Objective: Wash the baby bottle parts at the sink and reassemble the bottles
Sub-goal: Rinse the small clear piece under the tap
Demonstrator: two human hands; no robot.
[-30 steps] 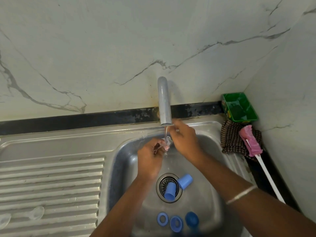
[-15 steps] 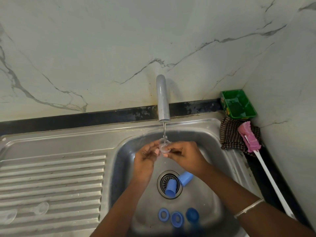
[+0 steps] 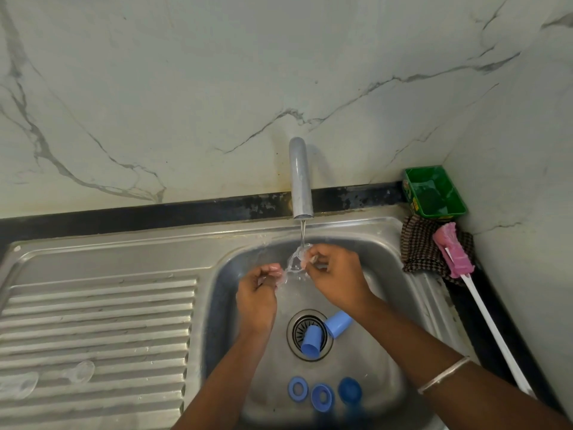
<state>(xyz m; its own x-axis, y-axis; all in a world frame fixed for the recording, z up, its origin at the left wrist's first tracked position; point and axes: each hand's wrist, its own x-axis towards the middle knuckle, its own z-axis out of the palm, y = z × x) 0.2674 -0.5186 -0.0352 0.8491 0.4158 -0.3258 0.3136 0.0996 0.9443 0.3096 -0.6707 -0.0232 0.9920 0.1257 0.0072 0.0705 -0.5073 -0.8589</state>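
**Marble-wall kitchen sink, bottle parts mid-rinse**

Marble walls meet in the corner behind a steel sink [image 3: 217,243], and going left to right: the ribbed drainboard [image 3: 93,321] has two clear teats [image 3: 81,372] lying on it near the front edge. Over the basin, the left hand [image 3: 257,294] has its fingers curled, touching a clear teat [image 3: 294,263] that the right hand [image 3: 336,274] pinches under the thin stream from the tap [image 3: 300,178]. Can't tell if the left is really gripping it. Below them, two blue caps [image 3: 310,341] lie at the drain, and blue rings [image 3: 297,388] sit along the near side. Far right: a green tub [image 3: 434,192], a checked cloth [image 3: 417,252], and a pink bottle brush [image 3: 452,249] lying across it.
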